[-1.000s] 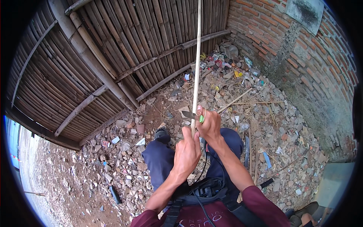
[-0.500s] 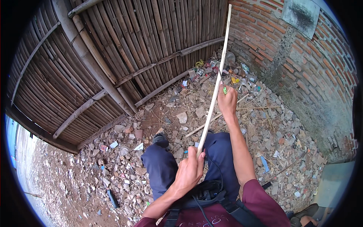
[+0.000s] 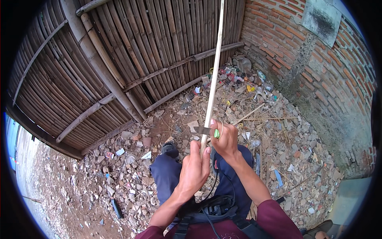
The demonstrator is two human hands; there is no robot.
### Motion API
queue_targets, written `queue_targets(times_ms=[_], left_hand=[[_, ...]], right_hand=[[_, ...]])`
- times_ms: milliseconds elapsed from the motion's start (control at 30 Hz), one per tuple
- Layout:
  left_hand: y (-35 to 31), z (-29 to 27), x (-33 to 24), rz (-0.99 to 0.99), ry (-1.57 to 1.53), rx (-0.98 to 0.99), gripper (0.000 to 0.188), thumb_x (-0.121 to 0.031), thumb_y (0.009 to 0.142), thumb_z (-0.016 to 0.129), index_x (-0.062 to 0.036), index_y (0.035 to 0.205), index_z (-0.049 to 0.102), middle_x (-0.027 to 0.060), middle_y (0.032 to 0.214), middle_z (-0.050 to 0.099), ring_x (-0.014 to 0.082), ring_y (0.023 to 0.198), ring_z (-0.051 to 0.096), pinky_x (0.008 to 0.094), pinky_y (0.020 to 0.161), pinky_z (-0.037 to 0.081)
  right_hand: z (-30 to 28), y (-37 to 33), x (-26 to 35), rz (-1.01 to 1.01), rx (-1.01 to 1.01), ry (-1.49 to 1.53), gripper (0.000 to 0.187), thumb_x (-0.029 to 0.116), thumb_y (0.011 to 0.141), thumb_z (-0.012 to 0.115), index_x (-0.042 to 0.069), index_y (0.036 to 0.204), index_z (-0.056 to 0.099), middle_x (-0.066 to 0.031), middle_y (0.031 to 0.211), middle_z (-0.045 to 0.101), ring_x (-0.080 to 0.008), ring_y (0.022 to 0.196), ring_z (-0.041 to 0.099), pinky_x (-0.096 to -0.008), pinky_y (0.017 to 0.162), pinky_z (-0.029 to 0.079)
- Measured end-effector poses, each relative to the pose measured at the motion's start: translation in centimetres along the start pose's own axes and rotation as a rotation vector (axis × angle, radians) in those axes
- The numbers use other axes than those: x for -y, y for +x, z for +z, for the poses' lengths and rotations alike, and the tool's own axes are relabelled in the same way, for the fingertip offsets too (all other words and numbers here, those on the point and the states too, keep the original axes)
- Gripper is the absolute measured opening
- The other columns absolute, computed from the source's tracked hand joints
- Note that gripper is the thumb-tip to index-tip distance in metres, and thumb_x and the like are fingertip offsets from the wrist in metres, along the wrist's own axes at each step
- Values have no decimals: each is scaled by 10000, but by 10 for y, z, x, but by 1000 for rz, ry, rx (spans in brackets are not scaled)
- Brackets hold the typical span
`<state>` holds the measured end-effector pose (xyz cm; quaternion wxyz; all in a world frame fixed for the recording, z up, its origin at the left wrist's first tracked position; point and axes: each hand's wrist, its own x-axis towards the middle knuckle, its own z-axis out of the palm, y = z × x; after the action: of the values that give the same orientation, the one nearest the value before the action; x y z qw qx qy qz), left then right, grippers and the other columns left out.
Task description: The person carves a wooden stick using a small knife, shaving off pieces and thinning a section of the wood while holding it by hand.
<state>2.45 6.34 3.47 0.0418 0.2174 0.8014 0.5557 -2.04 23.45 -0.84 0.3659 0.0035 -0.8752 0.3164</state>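
My left hand [image 3: 193, 169] is closed around the lower end of a long pale bamboo strip [image 3: 215, 75], thumb and fingers pinching it. The strip rises steeply and runs out past the top edge of the view. Just above, my right hand [image 3: 225, 139] grips a knife by its green handle [image 3: 216, 133]. The dark knife blade [image 3: 202, 130] points left and lies across the strip. A thin pale curl stands by the right fingers; whether it is a shaving I cannot tell.
A bamboo slat wall [image 3: 167, 47] stands ahead and left, meeting a brick wall [image 3: 278, 47] on the right. Stones and litter [image 3: 274, 135] cover the ground around my knees. Loose sticks [image 3: 270, 118] lie beyond my right knee. A person's foot shows at the lower right edge.
My right hand has come down along the strip with the knife, close to my left hand. The strip's upper end has swung left, and my left hand has shifted slightly left.
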Motion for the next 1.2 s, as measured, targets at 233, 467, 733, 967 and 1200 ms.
queue_targets(times_ms=[233,467,733,967,1200], left_hand=[[5,5,10,44,85,-57,198,-123,1100,589,-2,1190,462,293,729,672,525,673,688,591,554,500],[7,10,9,97,216,-119,207,-127,1091,597,-7,1197,466,279,693,669,509,640,687,599,529,514],[4,13,17,102,356,-138,154,-99,1092,588,-8,1144,475,238,599,602,461,558,659,548,483,471],[8,12,18,84,398,-146,144,-103,1096,580,-22,1109,462,236,609,604,461,558,653,549,482,465],[8,2,15,105,398,-188,192,-161,1105,577,-35,1085,432,238,576,608,468,528,653,570,453,491]], right_hand=[[-1,-4,12,-37,70,37,406,238,1106,535,41,762,624,-195,610,608,-438,586,652,-513,540,482],[5,-6,7,3,101,44,410,237,1106,534,47,754,625,-200,615,613,-447,594,649,-521,541,485],[15,-3,-3,47,199,44,359,226,1063,570,68,765,692,-224,611,626,-448,593,663,-533,543,512],[25,4,2,49,106,-6,381,178,1049,594,29,701,639,-224,611,608,-454,574,622,-531,554,481],[32,18,8,70,115,36,240,209,946,646,50,791,738,-235,604,631,-454,593,660,-535,576,529]])
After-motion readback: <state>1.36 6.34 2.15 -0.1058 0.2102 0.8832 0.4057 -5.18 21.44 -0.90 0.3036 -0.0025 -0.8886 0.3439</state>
